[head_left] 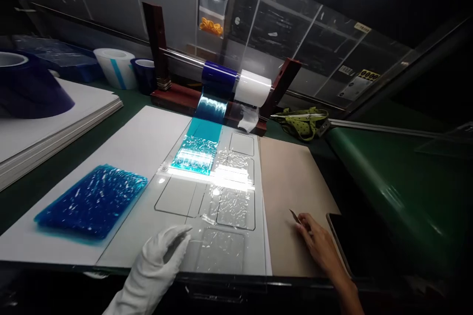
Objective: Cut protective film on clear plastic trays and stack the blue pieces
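Note:
My left hand [162,251], in a white glove, is at the near edge of a clear sheet [129,236] printed with dark rounded outlines. Its thumb and fingers curve toward each other with a small gap, and I see nothing between them. My right hand [318,243], bare, pinches a small pointed blade [294,216] above the brown board [288,177]. Blue film [205,130] runs down from a blue roll [219,75] onto the sheet. Wrinkled clear film [234,202] covers the sheet's right column, beside the blue strip.
A wooden stand [157,44] carries the blue roll and a white roll [254,87] on a metal rod. A blue film-covered stack [94,202] lies left. Loose rolls [116,66] stand behind. A phone [349,243] and a green pouch [305,120] are at right.

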Tool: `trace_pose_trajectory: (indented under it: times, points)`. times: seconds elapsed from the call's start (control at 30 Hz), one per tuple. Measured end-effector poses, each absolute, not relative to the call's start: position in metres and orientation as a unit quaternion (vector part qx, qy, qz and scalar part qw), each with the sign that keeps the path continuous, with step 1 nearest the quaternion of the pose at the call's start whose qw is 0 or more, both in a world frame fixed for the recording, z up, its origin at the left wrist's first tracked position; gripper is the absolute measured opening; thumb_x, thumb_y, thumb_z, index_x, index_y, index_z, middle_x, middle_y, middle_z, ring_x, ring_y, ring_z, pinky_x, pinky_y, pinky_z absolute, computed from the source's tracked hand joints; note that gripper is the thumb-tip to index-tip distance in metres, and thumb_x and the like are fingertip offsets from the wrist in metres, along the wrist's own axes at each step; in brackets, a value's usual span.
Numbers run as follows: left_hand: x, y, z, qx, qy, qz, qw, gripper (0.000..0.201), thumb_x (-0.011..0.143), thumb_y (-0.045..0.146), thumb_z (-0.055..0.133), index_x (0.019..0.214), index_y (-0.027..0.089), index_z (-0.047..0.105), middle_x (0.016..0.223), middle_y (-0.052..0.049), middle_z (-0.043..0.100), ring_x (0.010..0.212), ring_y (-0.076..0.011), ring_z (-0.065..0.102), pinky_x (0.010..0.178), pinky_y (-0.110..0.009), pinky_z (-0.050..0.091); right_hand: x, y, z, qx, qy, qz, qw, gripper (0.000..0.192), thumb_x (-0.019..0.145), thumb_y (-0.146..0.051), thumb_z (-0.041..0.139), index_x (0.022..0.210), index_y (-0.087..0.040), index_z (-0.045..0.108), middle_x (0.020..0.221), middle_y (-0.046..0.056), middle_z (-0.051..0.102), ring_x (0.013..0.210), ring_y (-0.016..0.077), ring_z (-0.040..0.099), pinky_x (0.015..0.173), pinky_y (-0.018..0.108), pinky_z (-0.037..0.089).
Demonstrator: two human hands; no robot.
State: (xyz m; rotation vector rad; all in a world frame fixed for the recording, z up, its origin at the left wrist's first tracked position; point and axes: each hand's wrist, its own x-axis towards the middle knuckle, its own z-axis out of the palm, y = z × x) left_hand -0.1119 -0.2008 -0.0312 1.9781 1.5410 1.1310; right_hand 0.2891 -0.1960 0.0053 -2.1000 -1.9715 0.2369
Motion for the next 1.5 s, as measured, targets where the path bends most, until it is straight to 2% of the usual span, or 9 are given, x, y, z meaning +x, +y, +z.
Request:
trace_pose_trajectory:
  times: [0.1,0.23,0.33,0.57,0.8,1.17,1.37,1.5]
  points:
    - [-0.111,-0.204,-0.026,0.761,0.512,0.365,0.157,0.027,0.092,0.029,0.049,0.118,0.024,0.057,0.103,-0.002,0.068,0.090,-0.0133,0.065,0.083,-0.025,0.054,0.249,-0.191,0.015,-0.666,-0.723,0.107,0.148,0.023,0.097,-0.032,0.039,0.099,-0.022,0.059,0.093,0.008,0.068,0.083,0.0198,0.068,0.070,0.027,0.054]
    - [-0.104,-0.201,-0.027,0.809,0.521,0.265,0.063,0.040,0.090,0.018,0.047,0.129,0.027,0.053,0.082,-0.003,0.062,0.068,-0.0136,0.056,0.064,-0.026,0.049,0.175,-0.185,0.026,-0.586,-0.792,0.119,0.122,0.025,0.097,-0.022,0.040,0.102,-0.027,0.065,0.091,0.003,0.064,0.076,0.0153,0.065,0.066,0.024,0.048]
    - [-0.101,-0.198,-0.032,0.824,0.510,0.245,0.037,0.042,0.088,0.015,0.044,0.124,0.031,0.058,0.077,-0.003,0.059,0.064,-0.0149,0.053,0.059,-0.027,0.045,0.129,-0.178,0.029,-0.546,-0.829,0.090,0.082,0.025,0.095,-0.015,0.044,0.105,-0.026,0.064,0.090,0.003,0.063,0.072,0.0152,0.060,0.059,0.023,0.040]
    - [-0.100,-0.197,-0.029,0.822,0.519,0.232,0.031,0.032,0.087,0.020,0.046,0.111,0.031,0.065,0.074,-0.003,0.058,0.061,-0.0176,0.050,0.056,-0.030,0.039,0.085,-0.159,0.025,-0.512,-0.858,0.034,0.024,0.021,0.088,-0.003,0.049,0.082,-0.020,0.060,0.082,0.001,0.062,0.069,0.0128,0.052,0.051,0.026,0.019]
    - [-0.099,-0.198,-0.028,0.820,0.522,0.232,0.029,0.036,0.086,0.020,0.047,0.116,0.032,0.062,0.075,-0.004,0.058,0.062,-0.0178,0.051,0.056,-0.030,0.040,0.087,-0.153,0.026,-0.493,-0.870,0.021,-0.001,0.019,0.091,-0.007,0.050,0.079,-0.020,0.058,0.081,-0.001,0.061,0.067,0.0115,0.051,0.051,0.027,0.018]
    - [-0.102,-0.197,-0.036,0.809,0.521,0.267,0.055,0.035,0.088,0.021,0.051,0.118,0.036,0.061,0.080,-0.003,0.060,0.064,-0.0155,0.052,0.058,-0.028,0.041,0.142,-0.169,0.029,-0.536,-0.844,0.006,-0.024,0.021,0.092,-0.009,0.049,0.076,-0.021,0.056,0.080,-0.002,0.062,0.067,0.0113,0.054,0.052,0.028,0.019]
    - [-0.100,-0.198,-0.026,0.786,0.532,0.294,0.116,0.023,0.091,0.024,0.050,0.109,0.026,0.063,0.086,-0.003,0.063,0.072,-0.0150,0.058,0.067,-0.030,0.049,0.169,-0.179,0.036,-0.562,-0.826,0.003,-0.036,0.021,0.091,-0.009,0.050,0.074,-0.020,0.057,0.077,-0.001,0.062,0.063,0.0115,0.052,0.052,0.027,0.019]
    - [-0.100,-0.196,-0.025,0.764,0.536,0.320,0.163,0.021,0.091,0.024,0.050,0.109,0.025,0.060,0.094,-0.001,0.066,0.080,-0.0133,0.062,0.077,-0.027,0.052,0.183,-0.185,0.036,-0.576,-0.816,0.004,-0.040,0.022,0.090,-0.007,0.049,0.075,-0.020,0.059,0.077,-0.001,0.062,0.062,0.0119,0.053,0.051,0.027,0.019]
